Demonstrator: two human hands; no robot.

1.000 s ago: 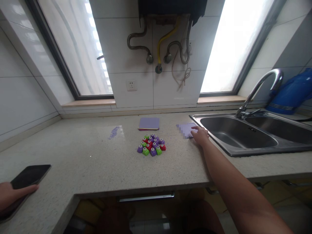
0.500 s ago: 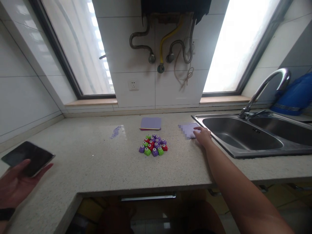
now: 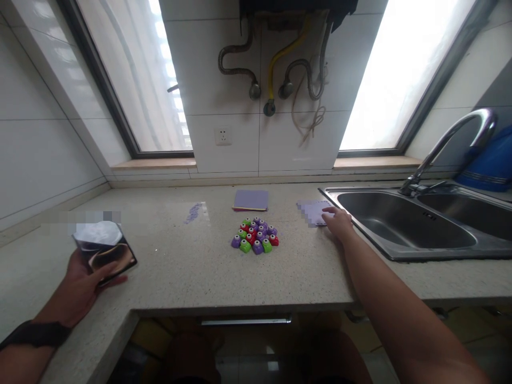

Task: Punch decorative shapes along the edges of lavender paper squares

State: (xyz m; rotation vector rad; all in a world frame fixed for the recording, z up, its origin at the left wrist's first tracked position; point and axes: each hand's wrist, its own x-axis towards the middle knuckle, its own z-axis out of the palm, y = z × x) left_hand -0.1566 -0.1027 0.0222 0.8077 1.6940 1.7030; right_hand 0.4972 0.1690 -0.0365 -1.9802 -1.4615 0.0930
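My left hand holds a dark phone above the left part of the counter, thumb over its lower edge and shiny reflections on its face. At the right, my right hand rests its fingers on the right side of a pale purple sheet, partly blurred by pixelation, beside the sink. Between the hands lies a cluster of several small purple, green and red pieces with white eye-like tops. Behind the cluster is a stack of coloured paper, purple on top.
A double metal sink with a chrome faucet fills the right side, with a blue object behind it. Small purple bits lie left of the paper stack. The speckled counter has a front edge and an inner corner.
My left hand has moved right and inward with the phone, whose face now shows reflections. My right hand stays on the purple sheet. The whole view has shifted slightly.
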